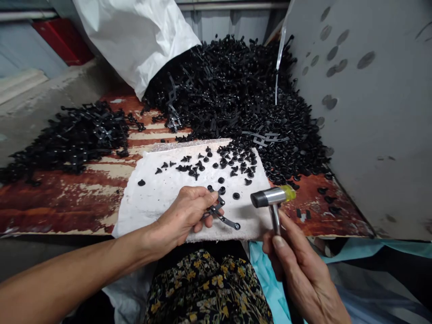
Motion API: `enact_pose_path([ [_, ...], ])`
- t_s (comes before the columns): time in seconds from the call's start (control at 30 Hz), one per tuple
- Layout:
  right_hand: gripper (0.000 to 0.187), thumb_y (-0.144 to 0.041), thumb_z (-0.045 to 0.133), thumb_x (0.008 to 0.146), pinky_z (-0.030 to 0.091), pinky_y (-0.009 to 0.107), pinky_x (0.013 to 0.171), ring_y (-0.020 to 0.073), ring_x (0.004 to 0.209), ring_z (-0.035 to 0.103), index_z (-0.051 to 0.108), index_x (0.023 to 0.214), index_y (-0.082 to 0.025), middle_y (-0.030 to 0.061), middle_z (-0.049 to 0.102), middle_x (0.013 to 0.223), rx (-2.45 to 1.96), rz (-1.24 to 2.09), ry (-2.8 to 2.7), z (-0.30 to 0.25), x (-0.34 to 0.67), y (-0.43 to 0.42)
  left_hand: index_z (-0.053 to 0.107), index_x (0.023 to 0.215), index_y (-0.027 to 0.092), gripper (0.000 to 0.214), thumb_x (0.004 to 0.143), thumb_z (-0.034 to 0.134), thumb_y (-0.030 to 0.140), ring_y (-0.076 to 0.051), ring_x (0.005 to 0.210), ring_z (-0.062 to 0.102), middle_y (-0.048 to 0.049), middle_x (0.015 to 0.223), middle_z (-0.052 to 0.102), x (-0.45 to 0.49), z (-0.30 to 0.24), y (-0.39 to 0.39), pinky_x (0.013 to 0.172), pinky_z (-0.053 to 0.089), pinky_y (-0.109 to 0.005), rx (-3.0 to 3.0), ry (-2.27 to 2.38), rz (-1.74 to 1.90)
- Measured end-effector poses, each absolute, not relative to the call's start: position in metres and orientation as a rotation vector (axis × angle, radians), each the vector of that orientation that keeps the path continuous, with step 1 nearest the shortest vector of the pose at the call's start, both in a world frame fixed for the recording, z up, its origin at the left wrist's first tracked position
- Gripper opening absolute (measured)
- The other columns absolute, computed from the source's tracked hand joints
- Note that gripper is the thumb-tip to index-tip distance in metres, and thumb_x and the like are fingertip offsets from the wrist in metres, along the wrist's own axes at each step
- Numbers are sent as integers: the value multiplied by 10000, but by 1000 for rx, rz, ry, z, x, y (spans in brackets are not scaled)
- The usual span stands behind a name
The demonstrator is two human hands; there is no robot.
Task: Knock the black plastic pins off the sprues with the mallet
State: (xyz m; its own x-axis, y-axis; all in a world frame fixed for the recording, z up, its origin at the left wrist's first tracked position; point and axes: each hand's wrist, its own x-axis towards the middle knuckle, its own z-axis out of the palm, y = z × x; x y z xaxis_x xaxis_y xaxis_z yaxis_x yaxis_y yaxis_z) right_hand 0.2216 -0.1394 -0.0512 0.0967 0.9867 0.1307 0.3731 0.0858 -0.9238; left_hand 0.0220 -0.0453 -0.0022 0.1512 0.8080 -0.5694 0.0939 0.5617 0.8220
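My left hand (184, 216) is closed on a black plastic sprue (221, 215) with small round parts at its ends, held just above the near edge of a white foam pad (151, 202). My right hand (300, 265) grips the metal handle of a small hammer (272, 198) with one black face and one yellow face. The hammer head hovers to the right of the sprue, over the pad's right corner. Several loose black plastic clips (232, 162) lie scattered on the far half of the pad.
A big heap of black clips and sprues (236, 90) spills from a white sack (135, 40) behind the pad. A second pile of black sprues (70, 139) lies left on the worn red board (60, 198). A grey panel (371, 112) stands at the right.
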Motion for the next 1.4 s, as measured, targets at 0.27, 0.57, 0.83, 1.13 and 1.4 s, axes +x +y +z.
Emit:
enact_pose_path([
  [0.27, 701, -44, 441, 945, 530, 255, 956, 158, 1201, 603, 227, 1545, -337, 38, 602, 1369, -1146, 406, -2036, -29, 226, -107, 620, 703, 113, 250, 872, 579, 292, -11, 353, 395, -21, 618, 619, 18, -8, -44, 301, 192, -122, 934, 1325, 605],
  [0.57, 572, -52, 401, 932, 573, 290, 584, 180, 663, 662, 408, 1477, -225, 71, 666, 851, -1222, 276, -2230, -19, 226, -91, 597, 689, 122, 262, 867, 569, 313, -15, 364, 397, -29, 627, 623, 18, -8, -41, 321, 157, -135, 945, 1327, 610],
  [0.83, 520, -41, 398, 925, 571, 285, 587, 191, 712, 671, 459, 1432, -141, 107, 673, 873, -1224, 343, -2175, -23, 225, -91, 591, 706, 150, 265, 845, 600, 376, -20, 357, 344, -21, 619, 618, 12, -13, -42, 337, 144, -161, 972, 1355, 529],
  [1.13, 535, -24, 415, 932, 579, 270, 623, 208, 877, 692, 446, 1446, -170, 135, 688, 1017, -1167, 337, -2123, -20, 222, -92, 591, 743, 161, 253, 824, 616, 400, -27, 351, 344, -10, 606, 622, 9, -17, -36, 349, 152, -169, 977, 1359, 507],
  [1.4, 583, -29, 391, 925, 584, 296, 650, 176, 701, 673, 409, 1475, -221, 72, 668, 867, -1201, 268, -2197, -19, 222, -90, 593, 737, 167, 267, 797, 639, 423, -35, 365, 356, -8, 611, 626, 6, -19, -36, 347, 141, -183, 1022, 1301, 532],
])
